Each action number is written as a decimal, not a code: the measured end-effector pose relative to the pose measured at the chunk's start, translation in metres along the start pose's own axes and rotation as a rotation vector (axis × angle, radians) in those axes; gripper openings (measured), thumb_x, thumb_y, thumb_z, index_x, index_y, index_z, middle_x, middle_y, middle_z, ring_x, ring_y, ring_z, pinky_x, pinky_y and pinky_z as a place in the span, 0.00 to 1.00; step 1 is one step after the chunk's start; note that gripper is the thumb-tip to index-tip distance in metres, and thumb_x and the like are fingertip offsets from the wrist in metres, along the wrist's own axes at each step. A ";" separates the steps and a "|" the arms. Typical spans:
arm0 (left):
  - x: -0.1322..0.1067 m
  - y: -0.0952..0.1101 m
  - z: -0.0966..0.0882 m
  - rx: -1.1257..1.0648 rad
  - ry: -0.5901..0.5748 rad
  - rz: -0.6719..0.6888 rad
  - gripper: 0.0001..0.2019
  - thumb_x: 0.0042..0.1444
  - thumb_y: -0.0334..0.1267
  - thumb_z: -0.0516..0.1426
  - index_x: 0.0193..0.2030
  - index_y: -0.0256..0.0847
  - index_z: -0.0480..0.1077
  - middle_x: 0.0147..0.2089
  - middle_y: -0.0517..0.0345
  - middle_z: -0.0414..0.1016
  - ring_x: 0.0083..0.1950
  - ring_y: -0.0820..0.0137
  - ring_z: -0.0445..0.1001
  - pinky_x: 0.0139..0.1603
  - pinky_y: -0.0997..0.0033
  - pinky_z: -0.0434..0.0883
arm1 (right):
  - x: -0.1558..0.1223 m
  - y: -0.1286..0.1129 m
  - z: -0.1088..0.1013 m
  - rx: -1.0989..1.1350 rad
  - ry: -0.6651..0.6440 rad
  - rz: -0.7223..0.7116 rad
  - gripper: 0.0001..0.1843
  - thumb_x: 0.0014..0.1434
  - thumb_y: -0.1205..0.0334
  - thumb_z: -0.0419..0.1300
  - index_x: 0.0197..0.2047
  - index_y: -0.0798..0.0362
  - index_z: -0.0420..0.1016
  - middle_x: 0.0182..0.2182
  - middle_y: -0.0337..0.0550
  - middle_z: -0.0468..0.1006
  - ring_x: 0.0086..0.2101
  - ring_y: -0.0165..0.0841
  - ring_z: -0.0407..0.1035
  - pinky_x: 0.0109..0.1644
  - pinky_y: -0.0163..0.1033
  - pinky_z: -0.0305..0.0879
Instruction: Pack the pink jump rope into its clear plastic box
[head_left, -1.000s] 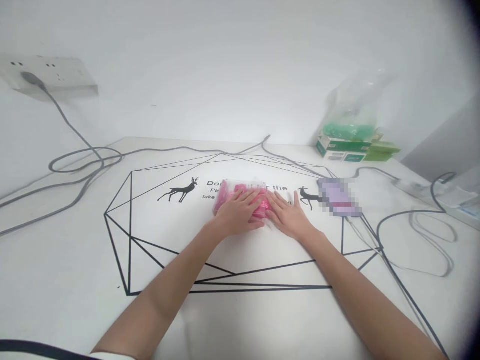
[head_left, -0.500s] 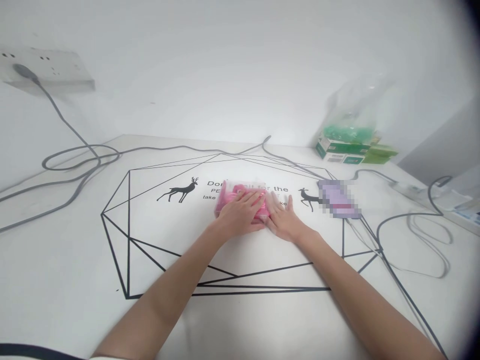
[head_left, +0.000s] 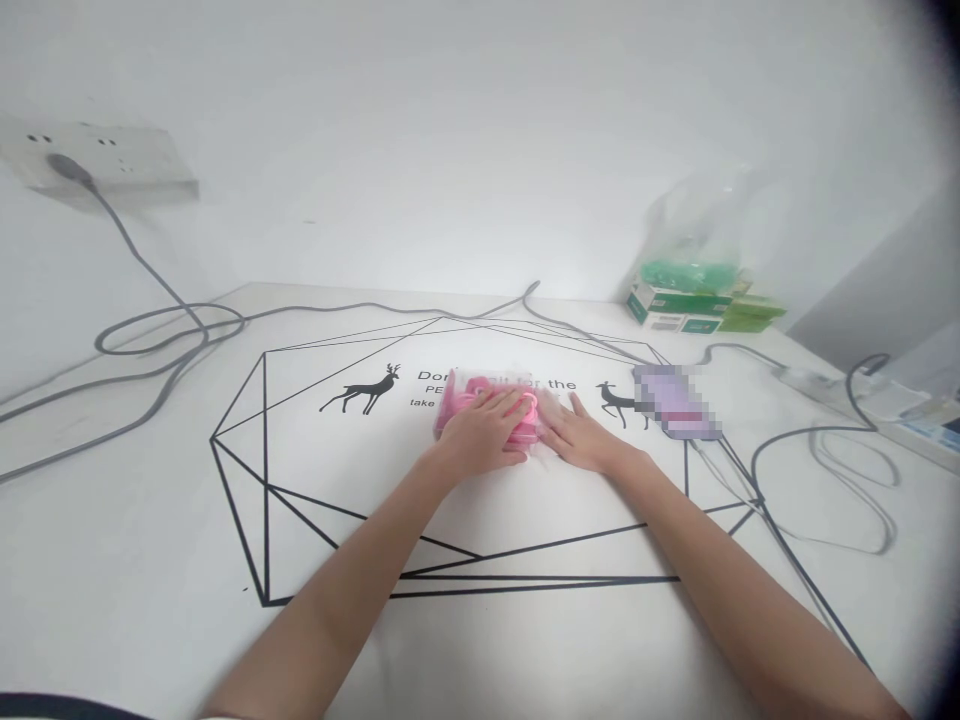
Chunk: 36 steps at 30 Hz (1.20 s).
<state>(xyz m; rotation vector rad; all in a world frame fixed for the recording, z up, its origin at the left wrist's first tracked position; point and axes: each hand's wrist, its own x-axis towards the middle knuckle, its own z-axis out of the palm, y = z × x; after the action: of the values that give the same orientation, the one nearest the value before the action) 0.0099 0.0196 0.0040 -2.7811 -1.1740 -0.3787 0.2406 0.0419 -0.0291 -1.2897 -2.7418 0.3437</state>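
A pink item in a clear plastic bag lies on the white table, over the printed lettering. Its exact kind is hard to make out under the fingers. My left hand rests flat on top of it, fingers stretched out over the pink part. My right hand lies beside it on the right, fingers spread, the fingertips at the bag's clear right end. Both palms face down, and the left one hides much of the pink item.
A purple phone-like slab, pixelated, lies to the right. Green-and-white boxes under a clear plastic bag stand at the back right. Grey cables cross the table's back and right side. A wall socket holds a plug.
My right hand has shifted slightly right, and its fingers now lie lower. My left hand stays on the pink item. The whole view has tilted a little.
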 end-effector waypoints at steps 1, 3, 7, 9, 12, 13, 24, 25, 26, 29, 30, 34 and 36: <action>0.000 0.000 -0.001 -0.002 -0.005 -0.003 0.35 0.57 0.45 0.59 0.69 0.38 0.56 0.71 0.51 0.58 0.70 0.55 0.58 0.69 0.55 0.56 | 0.001 -0.001 0.000 -0.003 0.002 -0.015 0.35 0.71 0.44 0.31 0.74 0.50 0.25 0.72 0.53 0.40 0.70 0.41 0.34 0.69 0.66 0.26; 0.001 0.000 -0.002 -0.005 -0.014 -0.009 0.34 0.57 0.45 0.58 0.68 0.37 0.56 0.71 0.51 0.58 0.70 0.55 0.58 0.69 0.55 0.56 | 0.003 -0.002 0.000 -0.009 0.005 -0.044 0.34 0.71 0.46 0.31 0.74 0.47 0.25 0.73 0.50 0.38 0.70 0.41 0.32 0.69 0.68 0.24; 0.002 0.001 0.000 -0.004 -0.017 -0.003 0.33 0.58 0.45 0.57 0.68 0.35 0.56 0.70 0.49 0.59 0.70 0.57 0.57 0.71 0.56 0.53 | 0.006 -0.007 0.002 -0.010 0.014 -0.052 0.32 0.72 0.47 0.31 0.74 0.44 0.24 0.73 0.46 0.37 0.70 0.42 0.29 0.67 0.70 0.23; 0.002 0.001 0.001 0.002 -0.016 0.009 0.33 0.58 0.45 0.56 0.68 0.34 0.56 0.71 0.47 0.58 0.71 0.58 0.56 0.71 0.57 0.52 | 0.008 -0.010 0.004 -0.013 0.016 -0.047 0.32 0.72 0.47 0.31 0.74 0.45 0.26 0.73 0.46 0.36 0.70 0.42 0.28 0.68 0.70 0.24; 0.003 0.000 0.003 0.007 -0.015 0.007 0.32 0.59 0.45 0.55 0.68 0.33 0.56 0.71 0.47 0.58 0.71 0.59 0.55 0.72 0.58 0.51 | 0.010 -0.014 0.006 -0.015 0.027 -0.032 0.32 0.72 0.47 0.31 0.74 0.47 0.32 0.73 0.47 0.37 0.70 0.41 0.29 0.69 0.67 0.27; 0.003 0.000 0.003 0.008 -0.013 0.002 0.32 0.59 0.46 0.55 0.68 0.34 0.57 0.71 0.48 0.58 0.71 0.58 0.55 0.72 0.58 0.51 | 0.009 -0.013 0.005 -0.011 0.033 -0.030 0.32 0.72 0.47 0.31 0.74 0.47 0.34 0.73 0.47 0.38 0.70 0.41 0.30 0.69 0.66 0.28; 0.003 0.002 -0.003 -0.001 -0.026 -0.012 0.36 0.61 0.47 0.55 0.71 0.33 0.50 0.72 0.46 0.54 0.73 0.57 0.52 0.72 0.57 0.51 | -0.003 0.003 0.010 -0.041 0.074 -0.059 0.33 0.72 0.47 0.33 0.74 0.50 0.32 0.71 0.48 0.46 0.70 0.40 0.35 0.71 0.64 0.30; 0.003 0.002 -0.003 -0.001 -0.025 -0.013 0.35 0.61 0.46 0.54 0.71 0.33 0.50 0.72 0.46 0.54 0.73 0.57 0.53 0.72 0.57 0.50 | -0.002 0.002 0.010 -0.040 0.072 -0.065 0.33 0.72 0.47 0.32 0.74 0.49 0.32 0.72 0.47 0.45 0.70 0.40 0.34 0.70 0.64 0.30; 0.003 0.002 -0.003 -0.001 -0.024 -0.013 0.35 0.61 0.46 0.54 0.71 0.32 0.50 0.73 0.47 0.54 0.73 0.57 0.53 0.72 0.57 0.50 | -0.002 0.001 0.010 -0.040 0.071 -0.066 0.33 0.72 0.46 0.32 0.74 0.49 0.33 0.72 0.47 0.44 0.70 0.41 0.33 0.70 0.64 0.29; 0.003 0.001 -0.002 -0.004 -0.016 -0.008 0.36 0.61 0.47 0.55 0.71 0.33 0.49 0.73 0.47 0.53 0.73 0.58 0.52 0.72 0.57 0.50 | -0.001 0.001 0.009 -0.028 0.073 -0.052 0.34 0.71 0.46 0.31 0.75 0.50 0.33 0.72 0.47 0.44 0.70 0.40 0.33 0.71 0.63 0.29; 0.003 0.001 -0.001 -0.008 -0.011 -0.008 0.36 0.61 0.47 0.54 0.72 0.34 0.49 0.73 0.47 0.53 0.73 0.58 0.52 0.72 0.57 0.50 | -0.001 0.002 0.010 -0.022 0.076 -0.047 0.34 0.71 0.45 0.31 0.75 0.51 0.33 0.72 0.48 0.44 0.70 0.40 0.33 0.71 0.62 0.29; 0.002 -0.002 0.002 -0.028 -0.007 -0.012 0.37 0.61 0.49 0.54 0.72 0.36 0.47 0.73 0.45 0.52 0.73 0.57 0.51 0.72 0.55 0.51 | -0.002 0.007 0.011 -0.004 0.078 -0.054 0.36 0.71 0.44 0.32 0.74 0.53 0.28 0.71 0.53 0.47 0.70 0.39 0.37 0.72 0.60 0.30; 0.002 -0.003 0.003 -0.033 -0.016 -0.012 0.38 0.61 0.50 0.55 0.73 0.37 0.46 0.73 0.45 0.51 0.73 0.57 0.51 0.72 0.55 0.52 | -0.003 0.009 0.011 0.002 0.083 -0.064 0.37 0.71 0.44 0.33 0.74 0.54 0.26 0.70 0.54 0.49 0.70 0.39 0.38 0.72 0.59 0.29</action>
<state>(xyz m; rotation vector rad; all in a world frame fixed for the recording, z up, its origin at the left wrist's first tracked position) 0.0098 0.0238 0.0020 -2.8122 -1.1987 -0.3810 0.2473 0.0436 -0.0419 -1.1846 -2.7053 0.2815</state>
